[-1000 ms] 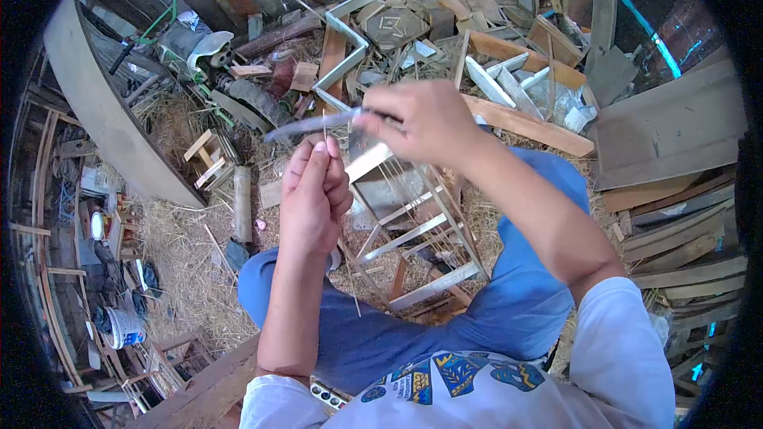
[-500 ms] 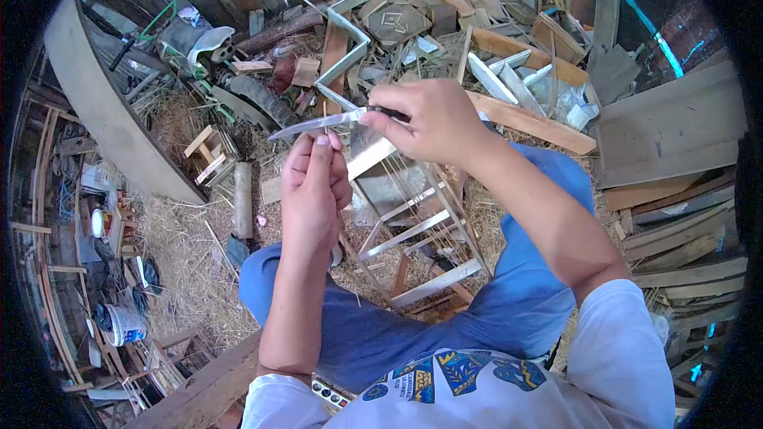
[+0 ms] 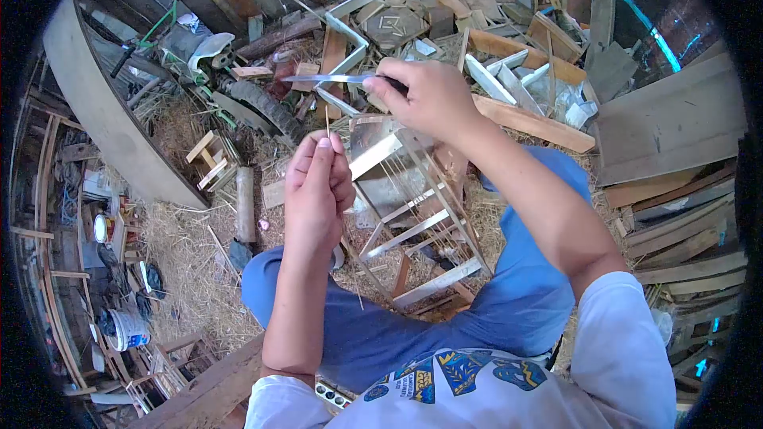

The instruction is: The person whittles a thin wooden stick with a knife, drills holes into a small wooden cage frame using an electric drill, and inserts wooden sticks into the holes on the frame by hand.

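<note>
My left hand is closed around a thin wooden stick, whose tip stands up above the thumb and whose lower end shows beneath the fist. Up and to the right, my right hand grips the dark handle of a knife. The blade points left, above the stick's tip and apart from it. Below the hands, between my knees, a wooden frame with thin sticks across it leans at a slant.
Wood scraps lie piled at the back. A curved board stands at the left, near a log piece on the straw floor. A white bucket is at lower left. Stacked boards line the right side.
The knife in my right hand has risen from beside the stick's tip to above it, and the blade is now nearly level. My left hand has stayed almost in place.
</note>
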The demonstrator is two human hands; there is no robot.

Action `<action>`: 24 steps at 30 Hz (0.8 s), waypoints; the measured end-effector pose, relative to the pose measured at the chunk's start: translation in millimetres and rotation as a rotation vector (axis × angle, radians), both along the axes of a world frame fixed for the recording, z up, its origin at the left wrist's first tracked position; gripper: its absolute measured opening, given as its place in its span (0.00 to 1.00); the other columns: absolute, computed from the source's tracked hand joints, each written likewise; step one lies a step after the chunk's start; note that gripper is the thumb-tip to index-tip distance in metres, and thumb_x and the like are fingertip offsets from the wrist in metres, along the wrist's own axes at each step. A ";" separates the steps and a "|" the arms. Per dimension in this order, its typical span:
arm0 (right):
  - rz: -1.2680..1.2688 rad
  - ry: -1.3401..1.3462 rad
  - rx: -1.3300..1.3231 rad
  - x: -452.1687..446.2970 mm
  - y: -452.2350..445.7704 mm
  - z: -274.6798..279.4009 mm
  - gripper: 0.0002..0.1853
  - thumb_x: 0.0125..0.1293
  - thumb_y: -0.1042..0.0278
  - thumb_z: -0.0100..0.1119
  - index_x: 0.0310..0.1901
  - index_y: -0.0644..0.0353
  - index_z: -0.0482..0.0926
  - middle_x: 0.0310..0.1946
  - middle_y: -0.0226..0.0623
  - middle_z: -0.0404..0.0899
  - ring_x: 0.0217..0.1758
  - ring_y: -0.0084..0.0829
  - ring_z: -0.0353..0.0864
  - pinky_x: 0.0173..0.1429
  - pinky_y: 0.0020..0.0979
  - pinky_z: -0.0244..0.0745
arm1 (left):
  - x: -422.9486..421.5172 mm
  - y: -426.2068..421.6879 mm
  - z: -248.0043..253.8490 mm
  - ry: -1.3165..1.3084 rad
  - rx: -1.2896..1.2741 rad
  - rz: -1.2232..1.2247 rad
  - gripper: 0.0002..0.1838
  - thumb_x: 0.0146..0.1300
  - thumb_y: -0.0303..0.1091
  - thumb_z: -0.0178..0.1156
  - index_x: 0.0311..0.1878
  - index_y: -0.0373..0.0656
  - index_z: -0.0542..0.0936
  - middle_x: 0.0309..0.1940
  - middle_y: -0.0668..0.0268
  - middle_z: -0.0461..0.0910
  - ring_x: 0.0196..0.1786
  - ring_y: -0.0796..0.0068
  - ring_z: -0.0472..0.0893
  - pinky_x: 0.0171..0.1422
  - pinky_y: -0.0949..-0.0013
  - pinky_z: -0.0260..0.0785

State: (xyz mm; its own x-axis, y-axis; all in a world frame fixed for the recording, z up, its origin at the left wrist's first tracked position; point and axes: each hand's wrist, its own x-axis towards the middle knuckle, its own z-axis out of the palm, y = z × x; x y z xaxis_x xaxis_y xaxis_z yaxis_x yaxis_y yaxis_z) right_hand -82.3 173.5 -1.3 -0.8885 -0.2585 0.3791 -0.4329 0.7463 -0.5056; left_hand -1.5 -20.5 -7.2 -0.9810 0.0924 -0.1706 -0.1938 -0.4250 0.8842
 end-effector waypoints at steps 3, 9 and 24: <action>0.133 0.179 -0.150 10.2 -4.0 -3.1 0.17 0.69 0.45 0.59 0.36 0.50 0.82 0.22 0.38 0.81 0.27 0.47 0.82 0.30 0.45 0.74 | 2.3 2.4 -1.8 -0.025 0.043 -0.015 0.07 0.80 0.37 0.49 0.44 0.48 0.73 0.20 0.79 0.58 0.17 0.89 0.53 0.18 0.78 0.43; 0.221 0.211 -0.025 12.8 -3.5 -10.2 0.17 0.69 0.44 0.58 0.34 0.50 0.81 0.20 0.37 0.80 0.26 0.43 0.83 0.29 0.44 0.73 | 3.6 -1.1 0.7 -0.025 0.033 -0.029 0.07 0.80 0.37 0.48 0.44 0.48 0.73 0.21 0.79 0.59 0.17 0.89 0.53 0.18 0.78 0.42; 0.166 0.267 0.020 7.0 -1.1 -10.8 0.18 0.71 0.44 0.56 0.33 0.48 0.80 0.21 0.37 0.80 0.26 0.45 0.83 0.30 0.47 0.74 | 2.6 -2.5 6.0 -0.012 0.044 -0.066 0.06 0.79 0.36 0.48 0.44 0.49 0.72 0.20 0.80 0.58 0.17 0.90 0.53 0.18 0.78 0.43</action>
